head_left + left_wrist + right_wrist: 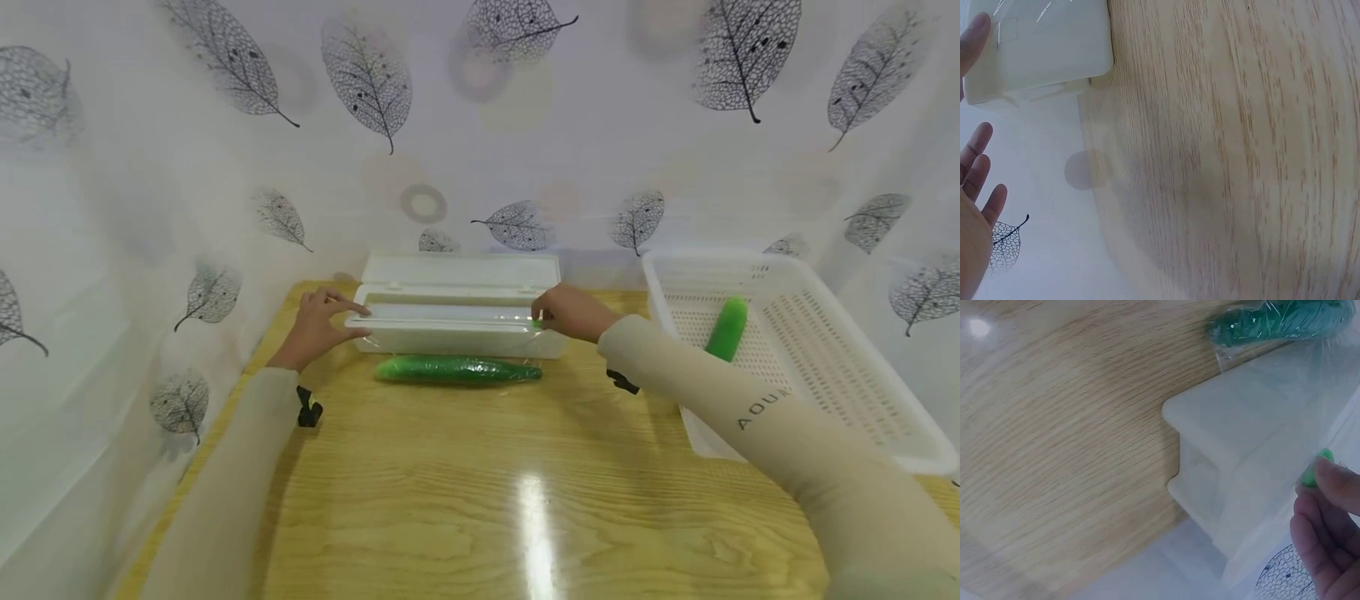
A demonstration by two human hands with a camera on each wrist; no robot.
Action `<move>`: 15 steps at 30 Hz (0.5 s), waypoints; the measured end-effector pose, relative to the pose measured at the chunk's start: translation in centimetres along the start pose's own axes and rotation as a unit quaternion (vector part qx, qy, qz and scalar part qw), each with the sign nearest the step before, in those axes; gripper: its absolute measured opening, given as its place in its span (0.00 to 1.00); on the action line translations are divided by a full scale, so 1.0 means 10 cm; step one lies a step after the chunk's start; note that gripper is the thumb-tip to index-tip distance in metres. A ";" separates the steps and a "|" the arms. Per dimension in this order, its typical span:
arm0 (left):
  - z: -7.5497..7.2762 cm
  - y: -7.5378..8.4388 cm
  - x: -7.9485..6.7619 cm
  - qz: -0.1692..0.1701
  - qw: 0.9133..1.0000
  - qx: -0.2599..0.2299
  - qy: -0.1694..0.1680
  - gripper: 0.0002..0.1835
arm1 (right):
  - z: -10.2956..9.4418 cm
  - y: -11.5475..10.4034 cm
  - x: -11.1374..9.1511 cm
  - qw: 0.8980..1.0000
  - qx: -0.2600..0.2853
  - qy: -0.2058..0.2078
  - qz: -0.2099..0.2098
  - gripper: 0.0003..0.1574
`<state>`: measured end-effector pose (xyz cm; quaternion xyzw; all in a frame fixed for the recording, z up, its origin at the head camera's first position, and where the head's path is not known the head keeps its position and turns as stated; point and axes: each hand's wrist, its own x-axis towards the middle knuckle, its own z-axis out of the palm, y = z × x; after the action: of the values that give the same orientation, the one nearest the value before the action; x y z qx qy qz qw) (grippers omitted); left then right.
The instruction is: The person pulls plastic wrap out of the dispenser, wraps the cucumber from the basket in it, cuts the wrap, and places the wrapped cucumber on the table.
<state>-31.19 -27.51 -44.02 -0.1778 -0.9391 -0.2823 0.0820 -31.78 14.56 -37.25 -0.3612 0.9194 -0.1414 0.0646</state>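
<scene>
A white cling film dispenser [459, 340] lies lengthwise at the back of the table, its lid [461, 268] raised. At its left end my left hand [315, 327] holds the front edge between thumb and forefinger. The other left fingers [977, 172] are spread apart in the left wrist view. Thumb and fingertips of my right hand [573, 311] pinch a small green slide cutter [1317, 467] at the right end of the front rail. Clear film runs over the dispenser's front. Just before it lies a cucumber [457, 370] wrapped in shiny film.
To the right stands a white plastic basket [885, 375] with another cucumber [727, 327] in it, partly hidden by my right sleeve. A leaf-print curtain [480, 167] hangs behind the table [420, 483]. Light reflects off the table's front part.
</scene>
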 end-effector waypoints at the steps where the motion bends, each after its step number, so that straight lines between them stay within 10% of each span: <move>1: -0.01 0.00 0.00 -0.001 1.000 0.002 0.000 0.18 | 0.00 0.01 -0.02 1.000 0.000 0.000 -0.002 0.07; 15: 0.01 0.00 -0.02 0.005 1.000 0.024 0.000 0.18 | -0.05 0.02 -0.06 0.998 -0.046 0.001 -0.038 0.03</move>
<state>-30.98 -27.47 -44.17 -0.1805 -0.9447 -0.2593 0.0881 -31.56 15.17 -36.81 -0.3986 0.9104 -0.1023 0.0414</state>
